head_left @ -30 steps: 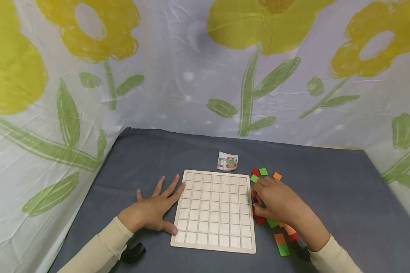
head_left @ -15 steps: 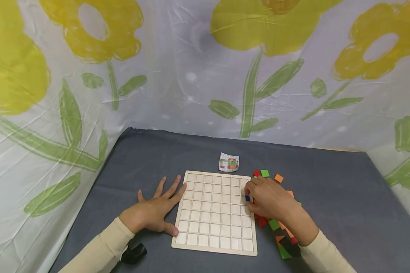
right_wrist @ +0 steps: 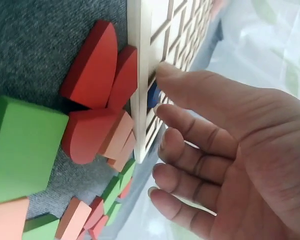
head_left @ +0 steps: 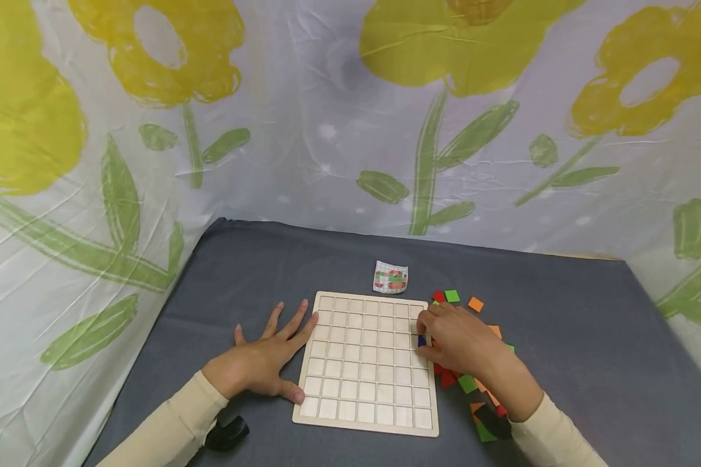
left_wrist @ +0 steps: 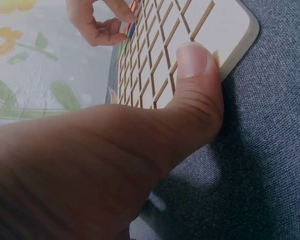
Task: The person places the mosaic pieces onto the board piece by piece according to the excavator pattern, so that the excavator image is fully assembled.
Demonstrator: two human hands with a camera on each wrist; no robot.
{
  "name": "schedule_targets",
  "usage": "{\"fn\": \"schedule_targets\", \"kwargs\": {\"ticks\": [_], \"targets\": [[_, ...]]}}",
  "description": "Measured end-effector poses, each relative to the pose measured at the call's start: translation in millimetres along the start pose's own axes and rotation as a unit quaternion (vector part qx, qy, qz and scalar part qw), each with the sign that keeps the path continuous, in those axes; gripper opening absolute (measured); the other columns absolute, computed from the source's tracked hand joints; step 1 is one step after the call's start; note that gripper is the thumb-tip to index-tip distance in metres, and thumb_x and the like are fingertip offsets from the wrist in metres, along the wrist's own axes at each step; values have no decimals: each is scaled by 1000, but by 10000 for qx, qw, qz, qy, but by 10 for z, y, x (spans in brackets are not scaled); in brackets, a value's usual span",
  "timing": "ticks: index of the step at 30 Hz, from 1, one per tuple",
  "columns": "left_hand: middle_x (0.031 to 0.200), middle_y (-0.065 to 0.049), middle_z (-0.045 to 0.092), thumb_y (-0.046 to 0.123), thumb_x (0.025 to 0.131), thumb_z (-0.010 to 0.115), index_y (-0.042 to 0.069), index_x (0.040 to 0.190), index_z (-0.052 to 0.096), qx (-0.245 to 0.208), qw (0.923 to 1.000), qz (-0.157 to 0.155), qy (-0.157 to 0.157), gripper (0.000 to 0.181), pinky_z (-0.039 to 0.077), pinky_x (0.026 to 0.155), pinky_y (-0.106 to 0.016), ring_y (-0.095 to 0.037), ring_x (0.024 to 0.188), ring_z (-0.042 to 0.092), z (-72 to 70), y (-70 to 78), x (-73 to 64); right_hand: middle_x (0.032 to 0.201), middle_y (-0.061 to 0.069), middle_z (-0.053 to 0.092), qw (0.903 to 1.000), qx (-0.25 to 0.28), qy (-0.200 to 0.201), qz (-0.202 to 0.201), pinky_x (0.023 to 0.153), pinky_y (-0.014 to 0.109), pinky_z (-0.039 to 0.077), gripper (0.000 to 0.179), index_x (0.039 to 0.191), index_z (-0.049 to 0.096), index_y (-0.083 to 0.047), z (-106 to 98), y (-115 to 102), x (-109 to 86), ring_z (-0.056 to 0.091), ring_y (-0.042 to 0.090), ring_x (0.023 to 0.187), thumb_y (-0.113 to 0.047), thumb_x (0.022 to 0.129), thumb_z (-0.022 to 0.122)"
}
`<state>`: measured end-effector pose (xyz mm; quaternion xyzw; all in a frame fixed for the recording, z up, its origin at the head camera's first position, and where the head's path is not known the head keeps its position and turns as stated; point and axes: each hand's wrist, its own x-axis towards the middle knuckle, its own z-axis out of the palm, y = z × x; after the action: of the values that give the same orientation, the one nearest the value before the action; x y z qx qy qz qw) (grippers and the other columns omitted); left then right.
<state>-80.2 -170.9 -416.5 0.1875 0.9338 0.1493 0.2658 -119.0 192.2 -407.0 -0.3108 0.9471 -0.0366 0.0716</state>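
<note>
A pale wooden grid board (head_left: 362, 370) lies flat on the dark cloth. My left hand (head_left: 259, 366) rests at its left side with fingers spread; in the left wrist view the thumb (left_wrist: 197, 75) presses on the board's corner rim. Over the right edge, my right hand (head_left: 461, 340) pinches a small blue tile (right_wrist: 153, 95) between thumb and index finger. The tile sits at a cell of the right-hand column, partly hidden by the fingertips. The other fingers of that hand are loosely curled beside the board.
Loose red, green and orange tiles (head_left: 468, 384) lie right of the board, some under the right forearm; in the right wrist view several are rounded red tiles (right_wrist: 92, 65). A small printed pattern card (head_left: 391, 277) lies behind the board. A flowered curtain (head_left: 304, 130) hangs beyond the table.
My right hand has moved left from the loose tiles onto the board's right edge, bringing the blue tile to a cell. The left hand has stayed in place.
</note>
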Motion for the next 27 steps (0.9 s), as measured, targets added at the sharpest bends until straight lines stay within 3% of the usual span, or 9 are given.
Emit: {"fn": "schedule_targets", "kwargs": {"ticks": [5, 18, 27], "targets": [[178, -1, -13, 63, 71, 88, 29, 173, 5, -10, 10000, 25, 20, 135, 0, 97, -97, -44, 161, -14, 11, -17, 20, 92, -7, 61, 10000, -53, 18, 4, 76, 33, 52, 26, 98, 67, -15, 17, -9, 11, 54, 14, 89, -32, 91, 86], [178, -1, -12, 63, 71, 87, 28, 173, 6, -21, 10000, 51, 29, 135, -1, 97, -97, -45, 161, -13, 6, -2, 15, 94, -6, 62, 9998, -69, -28, 164, 83, 38, 54, 24, 99, 69, -15, -13, -10, -23, 58, 16, 92, -27, 90, 88], [178, 0, -14, 65, 71, 87, 32, 172, 2, -98, 9999, 131, 0, 136, -5, 94, -97, -45, 161, -16, 29, -63, 35, 99, -5, 64, 9985, 457, 89, 283, 67, 28, 49, 16, 103, 71, -14, -95, 224, -203, 53, 9, 80, -20, 94, 83]]}}
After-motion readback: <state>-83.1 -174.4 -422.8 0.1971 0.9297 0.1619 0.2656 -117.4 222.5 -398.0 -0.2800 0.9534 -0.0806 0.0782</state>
